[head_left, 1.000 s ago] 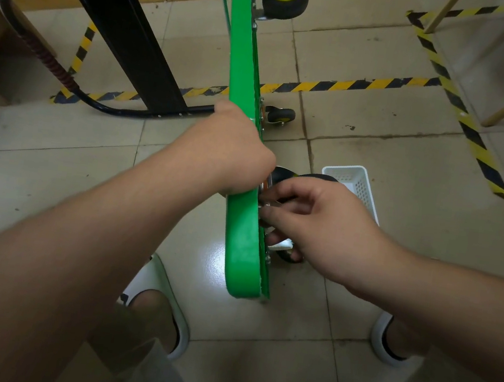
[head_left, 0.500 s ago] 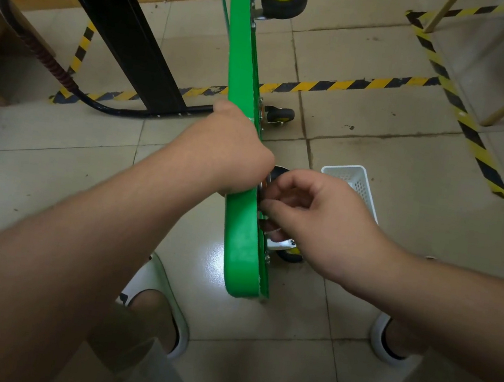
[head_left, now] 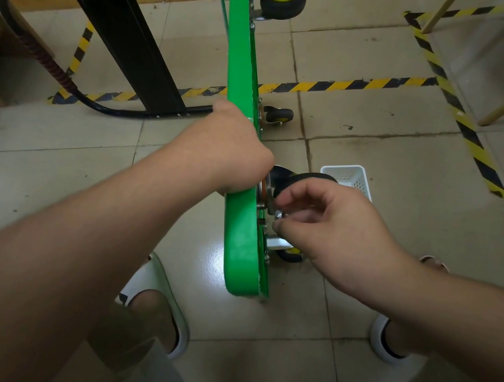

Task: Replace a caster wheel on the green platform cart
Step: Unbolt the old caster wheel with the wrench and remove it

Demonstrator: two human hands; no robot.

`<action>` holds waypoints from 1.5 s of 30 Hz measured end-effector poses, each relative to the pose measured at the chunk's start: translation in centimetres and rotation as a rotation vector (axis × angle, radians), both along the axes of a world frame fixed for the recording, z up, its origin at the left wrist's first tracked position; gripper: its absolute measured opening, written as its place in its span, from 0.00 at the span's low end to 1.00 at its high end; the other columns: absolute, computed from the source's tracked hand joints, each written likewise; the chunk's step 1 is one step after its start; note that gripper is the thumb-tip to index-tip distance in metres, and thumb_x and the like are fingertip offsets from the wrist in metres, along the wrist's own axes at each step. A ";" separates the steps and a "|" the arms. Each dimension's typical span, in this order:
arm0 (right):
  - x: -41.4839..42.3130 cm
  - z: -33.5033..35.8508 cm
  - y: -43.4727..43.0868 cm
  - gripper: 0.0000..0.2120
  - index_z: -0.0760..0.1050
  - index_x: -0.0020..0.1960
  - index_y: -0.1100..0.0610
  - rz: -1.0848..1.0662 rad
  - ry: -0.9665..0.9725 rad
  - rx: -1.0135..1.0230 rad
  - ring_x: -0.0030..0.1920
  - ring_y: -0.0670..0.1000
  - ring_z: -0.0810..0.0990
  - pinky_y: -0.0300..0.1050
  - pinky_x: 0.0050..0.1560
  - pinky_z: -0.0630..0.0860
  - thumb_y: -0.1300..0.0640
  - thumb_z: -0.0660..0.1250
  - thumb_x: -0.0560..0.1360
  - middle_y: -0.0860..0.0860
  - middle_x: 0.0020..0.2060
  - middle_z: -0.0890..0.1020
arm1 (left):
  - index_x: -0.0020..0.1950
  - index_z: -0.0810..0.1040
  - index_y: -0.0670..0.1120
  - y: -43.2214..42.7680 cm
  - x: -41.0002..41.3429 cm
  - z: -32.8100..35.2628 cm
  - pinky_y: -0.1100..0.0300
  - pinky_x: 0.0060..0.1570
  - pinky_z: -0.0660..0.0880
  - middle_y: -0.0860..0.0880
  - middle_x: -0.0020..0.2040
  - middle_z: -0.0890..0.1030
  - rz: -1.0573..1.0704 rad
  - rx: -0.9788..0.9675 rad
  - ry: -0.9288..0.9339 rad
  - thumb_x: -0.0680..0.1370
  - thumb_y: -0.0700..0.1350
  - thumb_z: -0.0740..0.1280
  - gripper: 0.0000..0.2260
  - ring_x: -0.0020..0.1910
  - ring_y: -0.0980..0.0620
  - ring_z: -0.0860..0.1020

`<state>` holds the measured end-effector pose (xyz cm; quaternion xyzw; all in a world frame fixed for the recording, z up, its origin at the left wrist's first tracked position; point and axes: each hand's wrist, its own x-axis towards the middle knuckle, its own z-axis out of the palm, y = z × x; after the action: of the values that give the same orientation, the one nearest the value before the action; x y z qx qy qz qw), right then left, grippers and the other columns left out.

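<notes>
Green platform cart stands on edge on the tiled floor, deck seen edge-on and running from top centre down to lower centre of the frame. Its black handle sits at upper left.

Left hand, mid-frame: grip wrapped round the deck's upper edge, fingers over the far side and out of sight.

Right hand, just right of the deck: grip narrow, thumb and forefinger pinched on a small metal part at the wheel mount on the deck's underside. Too small to tell whether it is a nut or a bolt.

Caster wheel: black tyre shows just above the right hand, close against the deck. A yellow-hubbed bit of tyre shows below the hand; cannot tell if it is the same wheel. Two more casters further up the deck, one at top centre, one mid-frame.

White slotted basket on the floor behind the right hand. Yellow-black hazard tape crosses the floor. White slippers at lower centre and lower right.
</notes>
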<state>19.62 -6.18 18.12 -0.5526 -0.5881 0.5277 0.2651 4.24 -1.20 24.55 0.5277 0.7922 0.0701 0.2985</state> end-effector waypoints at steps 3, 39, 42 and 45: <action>0.6 -0.7 -0.3 0.11 0.81 0.43 0.45 0.024 -0.038 0.016 0.37 0.48 0.84 0.45 0.43 0.81 0.61 0.76 0.71 0.49 0.34 0.85 | 0.72 0.55 0.40 0.0 -0.1 0.0 0.69 0.10 0.60 0.43 0.56 0.74 0.002 -0.002 -0.016 0.79 0.44 0.66 0.27 0.36 0.51 0.75; 11.6 -19.7 7.7 0.05 0.82 0.48 0.53 0.270 -0.965 0.089 0.40 0.54 0.74 0.42 0.41 0.68 0.58 0.70 0.74 0.53 0.41 0.81 | 0.69 0.58 0.42 0.4 -0.7 -0.6 0.64 0.18 0.65 0.49 0.43 0.70 -0.072 -0.006 0.070 0.79 0.50 0.66 0.25 0.36 0.54 0.74; 11.6 -20.6 8.3 0.02 0.80 0.45 0.52 0.262 -0.968 0.054 0.41 0.55 0.74 0.43 0.41 0.69 0.58 0.70 0.73 0.55 0.41 0.82 | 0.64 0.59 0.44 0.3 -0.6 -0.5 0.65 0.16 0.64 0.50 0.41 0.70 -0.090 -0.007 0.090 0.79 0.51 0.66 0.22 0.35 0.54 0.74; 11.5 -21.5 8.8 0.05 0.76 0.40 0.52 0.259 -0.975 0.006 0.39 0.56 0.74 0.43 0.39 0.68 0.60 0.68 0.72 0.50 0.33 0.74 | 0.60 0.57 0.44 0.2 -0.4 -0.3 0.69 0.10 0.56 0.48 0.38 0.67 -0.069 -0.041 0.080 0.80 0.49 0.66 0.19 0.31 0.53 0.70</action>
<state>31.08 2.62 -3.36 -0.6565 -0.7089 0.2350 -0.1065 3.86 -0.97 24.22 0.5507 0.7861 0.0224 0.2797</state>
